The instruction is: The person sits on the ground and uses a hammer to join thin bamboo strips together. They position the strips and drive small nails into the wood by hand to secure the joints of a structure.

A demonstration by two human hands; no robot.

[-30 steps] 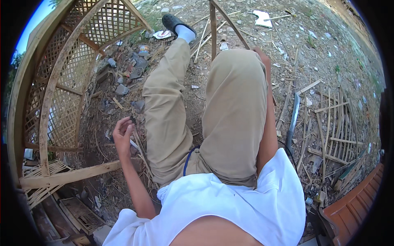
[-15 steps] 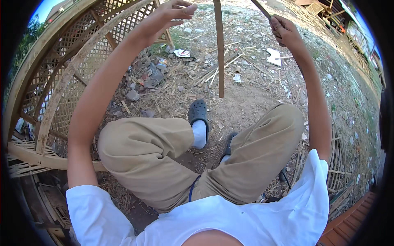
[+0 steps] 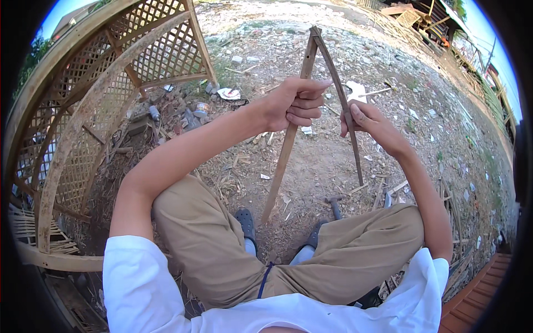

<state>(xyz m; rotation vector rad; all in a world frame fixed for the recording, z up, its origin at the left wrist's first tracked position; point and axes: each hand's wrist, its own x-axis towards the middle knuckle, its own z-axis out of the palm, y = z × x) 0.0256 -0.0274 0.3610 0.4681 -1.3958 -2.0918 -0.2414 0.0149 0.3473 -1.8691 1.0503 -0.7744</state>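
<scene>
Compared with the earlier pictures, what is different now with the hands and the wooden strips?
The left hand, empty before, has closed around the left strip. The right hand has come nearer the body, still holding the right strip. The lattice frame stayed.

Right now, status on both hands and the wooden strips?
Left hand closed on left wooden strip; right hand gripping right wooden strip. Strips meet at top. Hammer lies near right clog; nothing blocking hands.

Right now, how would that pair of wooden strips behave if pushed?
The left strip is probably stiff, as it looks straight. The right strip may flex, being thin and slightly bowed. Since they meet only at the top, they might swing open or shut.
</scene>
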